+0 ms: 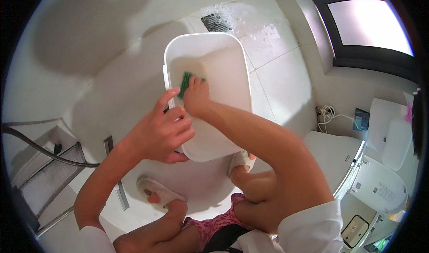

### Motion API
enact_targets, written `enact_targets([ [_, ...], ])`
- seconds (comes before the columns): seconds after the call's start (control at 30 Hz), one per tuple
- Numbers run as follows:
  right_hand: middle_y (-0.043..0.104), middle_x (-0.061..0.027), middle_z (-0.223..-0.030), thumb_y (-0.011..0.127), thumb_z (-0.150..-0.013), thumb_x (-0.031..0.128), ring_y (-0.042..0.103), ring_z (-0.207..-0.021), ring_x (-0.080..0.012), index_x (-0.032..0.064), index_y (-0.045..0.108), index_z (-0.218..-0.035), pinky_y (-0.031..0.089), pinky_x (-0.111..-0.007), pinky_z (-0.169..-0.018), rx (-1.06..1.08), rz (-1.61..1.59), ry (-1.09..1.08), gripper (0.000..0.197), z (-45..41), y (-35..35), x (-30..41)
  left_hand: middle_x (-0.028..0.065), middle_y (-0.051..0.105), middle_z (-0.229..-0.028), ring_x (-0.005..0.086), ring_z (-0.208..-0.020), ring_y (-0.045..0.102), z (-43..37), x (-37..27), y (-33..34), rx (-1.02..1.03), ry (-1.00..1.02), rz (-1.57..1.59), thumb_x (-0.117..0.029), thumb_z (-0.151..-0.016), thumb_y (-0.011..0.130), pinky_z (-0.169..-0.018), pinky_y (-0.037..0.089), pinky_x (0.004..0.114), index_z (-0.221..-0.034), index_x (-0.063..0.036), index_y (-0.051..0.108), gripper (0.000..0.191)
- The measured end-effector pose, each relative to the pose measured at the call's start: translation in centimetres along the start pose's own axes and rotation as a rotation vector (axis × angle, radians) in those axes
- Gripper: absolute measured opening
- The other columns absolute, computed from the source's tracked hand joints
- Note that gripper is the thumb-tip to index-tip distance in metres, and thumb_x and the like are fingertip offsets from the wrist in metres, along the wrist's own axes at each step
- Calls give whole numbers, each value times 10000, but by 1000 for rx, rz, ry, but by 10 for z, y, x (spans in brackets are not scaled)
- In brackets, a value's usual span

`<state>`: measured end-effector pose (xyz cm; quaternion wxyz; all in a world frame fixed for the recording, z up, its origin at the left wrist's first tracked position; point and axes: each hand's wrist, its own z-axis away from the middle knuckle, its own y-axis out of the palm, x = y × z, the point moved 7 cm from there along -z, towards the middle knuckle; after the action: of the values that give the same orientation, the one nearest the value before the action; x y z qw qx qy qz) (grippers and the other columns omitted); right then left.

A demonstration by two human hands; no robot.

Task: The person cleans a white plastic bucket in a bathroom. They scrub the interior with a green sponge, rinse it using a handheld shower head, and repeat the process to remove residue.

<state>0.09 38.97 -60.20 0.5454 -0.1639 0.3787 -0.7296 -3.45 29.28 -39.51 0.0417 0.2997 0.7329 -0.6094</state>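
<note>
A white plastic bin (228,85) with rounded corners is tilted in front of me, its open mouth facing up toward me. My left hand (164,129) grips the bin's near left rim, with fingers over the edge and the thumb low at the near corner. Inside the bin, my right hand (197,97) presses a green scrubber (185,84) against the inner wall on the left. My fingers cover part of the scrubber, so I cannot tell whether it is a brush or a pad.
Beyond the bin, a floor drain (216,23) lies beside soap suds (264,33) on wet tiles. A dark hose (50,154) curves in from the left. To the right are a toilet (380,186), a coiled white cable (326,113) and a dark-framed window (372,26). My slippered feet straddle the floor nearby.
</note>
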Motion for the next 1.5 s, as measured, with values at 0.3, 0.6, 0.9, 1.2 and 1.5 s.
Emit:
enact_targets([
  [0.3,326,-180,-1523,695,-841,232,552,-1134,-269,114,662,-1296,508,-358,-661,128,-168,-18,471,-2,34,13,-10,520,-721,188,-823,544,-8,0,-5,-40,8,-11,-431,-558,825,-1164,283,567,-704,-117,577,426],
  [0.6,294,-352,-1533,668,-784,138,689,-909,-346,-158,327,-1441,562,-408,-674,-207,-224,89,798,-27,-9,-32,-16,510,-718,188,-815,538,-4,-2,-6,-4,-7,-1,-436,-563,822,-1161,279,571,-700,-119,573,426],
  [0.9,644,-176,-1190,698,-825,186,694,-956,-273,-55,294,-1504,555,-374,-688,76,-61,-281,826,-2,43,8,-10,524,-732,200,-860,559,-6,-2,3,-18,-29,3,-426,-498,818,-1174,240,612,-702,-120,578,440],
  [1.2,713,-54,-1146,730,-814,204,691,-1019,-220,109,701,-1186,544,-340,-754,193,309,-259,385,-24,-19,-39,-3,530,-748,206,-870,562,-14,-3,-4,-58,-44,28,-328,-469,841,-1177,252,594,-702,-103,576,418],
  [1.5,727,-81,-999,627,-810,128,680,-948,-292,152,767,-973,522,-424,-756,502,-2,-479,216,5,79,10,-12,515,-722,196,-857,564,-10,-5,0,-82,-42,31,-348,-471,849,-1170,275,570,-706,-104,584,429],
])
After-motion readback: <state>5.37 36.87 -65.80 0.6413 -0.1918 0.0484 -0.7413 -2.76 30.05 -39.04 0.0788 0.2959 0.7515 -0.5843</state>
